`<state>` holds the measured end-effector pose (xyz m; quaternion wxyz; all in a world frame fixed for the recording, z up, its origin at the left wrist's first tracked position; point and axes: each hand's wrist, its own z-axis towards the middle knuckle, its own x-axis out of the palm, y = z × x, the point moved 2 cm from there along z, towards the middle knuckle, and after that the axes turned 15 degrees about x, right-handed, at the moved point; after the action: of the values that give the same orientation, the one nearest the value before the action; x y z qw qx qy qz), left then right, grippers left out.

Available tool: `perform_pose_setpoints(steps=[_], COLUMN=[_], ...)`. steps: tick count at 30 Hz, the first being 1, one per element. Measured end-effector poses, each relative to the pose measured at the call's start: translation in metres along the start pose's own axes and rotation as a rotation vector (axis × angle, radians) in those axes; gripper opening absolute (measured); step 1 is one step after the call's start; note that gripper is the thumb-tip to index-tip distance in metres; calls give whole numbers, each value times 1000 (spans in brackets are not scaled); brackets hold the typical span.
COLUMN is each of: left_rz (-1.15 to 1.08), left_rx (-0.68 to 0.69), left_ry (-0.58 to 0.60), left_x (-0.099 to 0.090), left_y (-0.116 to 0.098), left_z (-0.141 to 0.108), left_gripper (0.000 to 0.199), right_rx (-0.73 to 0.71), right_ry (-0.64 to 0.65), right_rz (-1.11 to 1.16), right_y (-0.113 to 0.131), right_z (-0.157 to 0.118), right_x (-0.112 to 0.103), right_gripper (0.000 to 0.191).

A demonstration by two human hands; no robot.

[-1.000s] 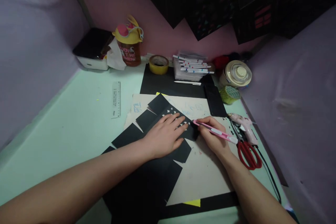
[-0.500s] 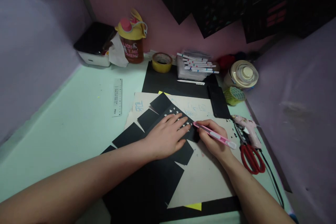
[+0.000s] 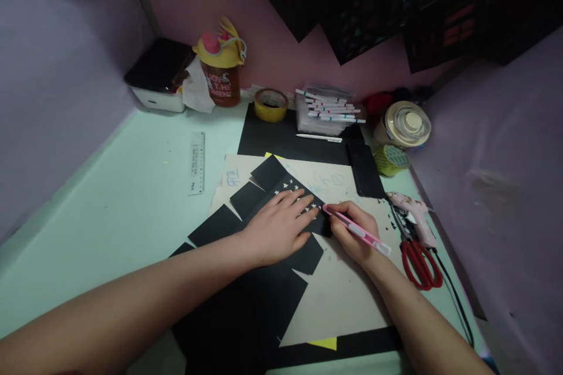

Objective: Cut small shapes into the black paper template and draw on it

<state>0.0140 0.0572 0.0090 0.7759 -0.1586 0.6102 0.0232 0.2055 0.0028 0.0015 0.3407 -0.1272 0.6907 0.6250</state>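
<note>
A black sheet of card [image 3: 259,290] with slits and flaps along its edges lies on a pale board [image 3: 343,304]. Small star-shaped cut-outs show near its upper right edge. My left hand [image 3: 281,228] rests flat on the card, fingers spread beside the stars and partly covering them. Pinched in my right hand [image 3: 356,231] is a pink utility knife [image 3: 363,233], its front end touching the card at the right edge of the stars. The blade tip is too small to make out.
To the right lie red-handled scissors [image 3: 421,263], a pink glue gun [image 3: 416,217] with its cord, and a black phone [image 3: 365,170]. Behind are yellow tape [image 3: 270,106], a box of markers [image 3: 328,112] and a bottle [image 3: 222,79]. A clear ruler [image 3: 197,163] lies left.
The rear end of the knife has swung slightly down and left in my right hand. My left hand stays in place on the card.
</note>
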Motion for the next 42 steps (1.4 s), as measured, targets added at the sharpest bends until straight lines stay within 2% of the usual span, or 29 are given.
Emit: perform_pose_setpoints(steps=[8, 13, 30, 37, 42], left_rz=[3, 15, 2, -10, -1], left_rx=[6, 11, 6, 7, 13], left_ry=[-11, -26, -17, -9, -1], left_x=[1, 1, 0, -1, -1], left_y=[0, 0, 0, 0, 0], left_z=[0, 0, 0, -1, -1], left_gripper=[45, 45, 45, 45, 45], right_rx=[-2, 20, -40, -21, -44], right_ry=[-1, 12, 18, -15, 15], right_rz=[11, 34, -31, -23, -25], right_y=[-7, -4, 0, 1, 1], right_z=[1, 0, -1, -2, -2], right_x=[2, 0, 0, 1, 1], right_gripper=[16, 16, 15, 14, 15])
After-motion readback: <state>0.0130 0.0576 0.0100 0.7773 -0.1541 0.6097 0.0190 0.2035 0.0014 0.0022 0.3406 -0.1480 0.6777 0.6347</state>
